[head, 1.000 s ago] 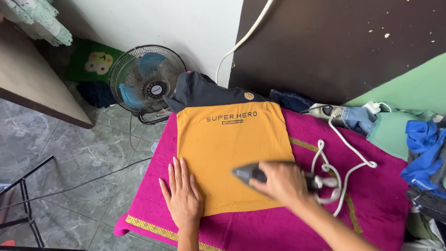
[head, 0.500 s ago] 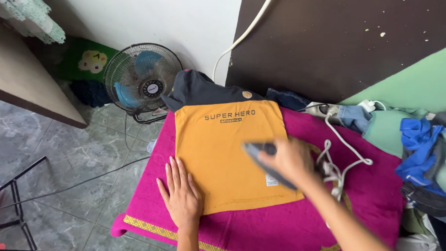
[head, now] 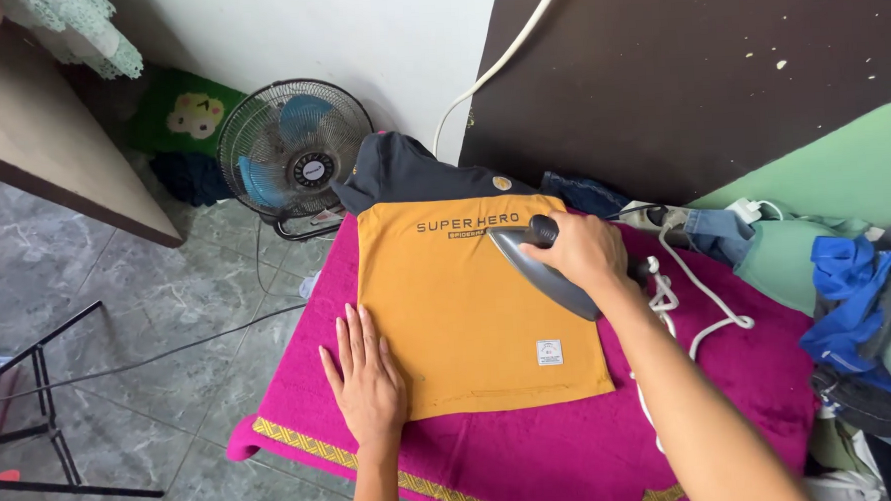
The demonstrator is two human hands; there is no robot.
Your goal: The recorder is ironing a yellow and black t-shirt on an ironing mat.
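An orange shirt (head: 468,310) with a dark navy top part lies flat on a magenta towel (head: 574,445) with a gold border. My right hand (head: 581,250) grips the handle of a grey clothes iron (head: 536,267), which rests on the shirt's upper right area, tip pointing toward the collar. My left hand (head: 366,374) lies flat, fingers together, on the shirt's lower left corner and the towel. The iron's white cord (head: 698,310) trails off to the right.
A standing fan (head: 296,152) sits on the tiled floor behind the towel's left end. A pile of blue and teal clothes (head: 858,293) lies at the right. A wooden table edge (head: 50,148) and a black metal frame (head: 41,398) stand at left.
My right hand has slid the iron from the shirt's lower right up toward the printed chest area. My left hand has stayed flat on the lower left corner.
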